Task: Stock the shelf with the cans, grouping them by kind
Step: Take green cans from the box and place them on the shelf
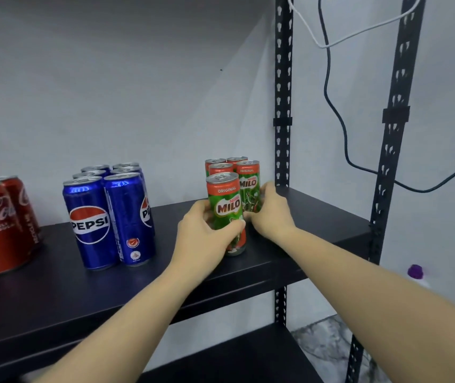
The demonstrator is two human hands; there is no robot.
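The light is soft and even, fairly bright, and seems to come from above and in front of the shelf. The wall darkens towards the top left, where a broad shadow lies under the board above. Small bright streaks of glare sit on the shoulders of the Pepsi cans and on the lid of the near Milo can. The wide lens bends the uprights and stretches the forearms at the near edge. The near left corner and the far right background are soft; the picture looks smoothed by compression.
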